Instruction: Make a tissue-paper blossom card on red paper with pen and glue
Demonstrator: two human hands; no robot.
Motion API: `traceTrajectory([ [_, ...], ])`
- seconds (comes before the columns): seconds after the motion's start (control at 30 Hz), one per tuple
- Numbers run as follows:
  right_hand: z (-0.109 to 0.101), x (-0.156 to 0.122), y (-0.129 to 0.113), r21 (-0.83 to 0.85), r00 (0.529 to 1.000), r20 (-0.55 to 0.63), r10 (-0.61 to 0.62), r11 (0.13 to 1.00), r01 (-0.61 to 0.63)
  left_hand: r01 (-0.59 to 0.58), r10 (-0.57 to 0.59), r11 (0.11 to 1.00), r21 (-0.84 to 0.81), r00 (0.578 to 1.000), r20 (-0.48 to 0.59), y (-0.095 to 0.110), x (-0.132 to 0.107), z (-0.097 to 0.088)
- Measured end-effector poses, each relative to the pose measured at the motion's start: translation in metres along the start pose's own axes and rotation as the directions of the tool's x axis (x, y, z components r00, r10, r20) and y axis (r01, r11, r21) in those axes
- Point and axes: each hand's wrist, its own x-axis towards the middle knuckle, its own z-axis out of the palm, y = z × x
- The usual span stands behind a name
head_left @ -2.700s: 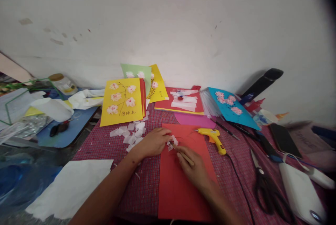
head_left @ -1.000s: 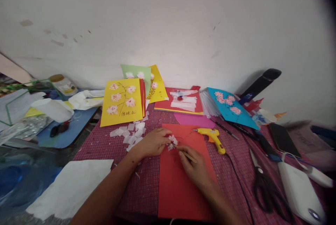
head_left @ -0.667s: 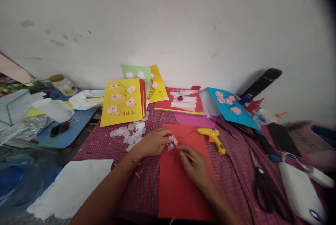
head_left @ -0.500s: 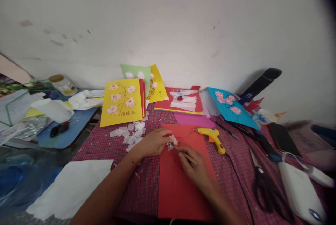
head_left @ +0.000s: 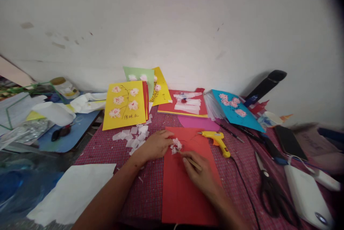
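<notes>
On a red sheet of card [head_left: 188, 194], a small ruffled flower of white tissue paper [head_left: 176, 145] sits near the upper left edge. My left hand [head_left: 157, 144] rests beside it, fingers stretched over the card's edge, with thumb and fingertips at the flower's left side. My right hand [head_left: 197, 171] is closed around a thin wooden stick [head_left: 194, 163], whose tip reaches the flower's lower right edge. Faint dark lines run across the upper card. Left of my left hand lie loose white tissue paper pieces [head_left: 134, 137].
A yellow glue gun [head_left: 217, 138] lies on the card's upper right, its cord trailing rightward. Black scissors [head_left: 272, 194] and a white box-shaped device [head_left: 306, 196] lie at right. Flower cards, one yellow [head_left: 125, 95] and one blue [head_left: 236, 110], stand at the back. White paper [head_left: 75, 190] lies at left.
My left fingers have drawn slightly back from the flower, so more of it shows. My right hand and the stick have barely shifted.
</notes>
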Motion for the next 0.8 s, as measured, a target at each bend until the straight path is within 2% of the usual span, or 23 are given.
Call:
traceTrajectory([
  [0.27, -0.018, -0.009, -0.013, -0.019, 1.0, 0.008, -0.006, 1.0, 0.006, 0.009, -0.009, 1.0, -0.001, 0.999, -0.04, 0.0, 0.0, 0.0],
  [0.4, -0.015, -0.008, -0.008, -0.019, 1.0, 0.007, 0.011, 1.0, -0.011, 0.02, -0.019, 1.0, 0.008, 0.998, -0.058, -0.001, -0.001, 0.002],
  [0.57, -0.011, -0.01, -0.003, -0.035, 0.998, -0.027, -0.048, 0.998, 0.047, 0.054, -0.054, 0.998, -0.013, 0.997, -0.046, -0.001, 0.0, 0.001],
  [0.7, -0.022, -0.02, 0.005, -0.131, 0.991, -0.033, -0.126, 0.984, 0.121, 0.064, -0.067, 0.994, -0.087, 0.997, -0.035, 0.003, 0.001, -0.001],
  [0.8, -0.037, -0.03, 0.02, -0.3, 0.988, -0.028, -0.155, 0.944, 0.139, 0.023, -0.027, 0.989, -0.147, 0.999, -0.022, 0.007, 0.0, -0.002],
])
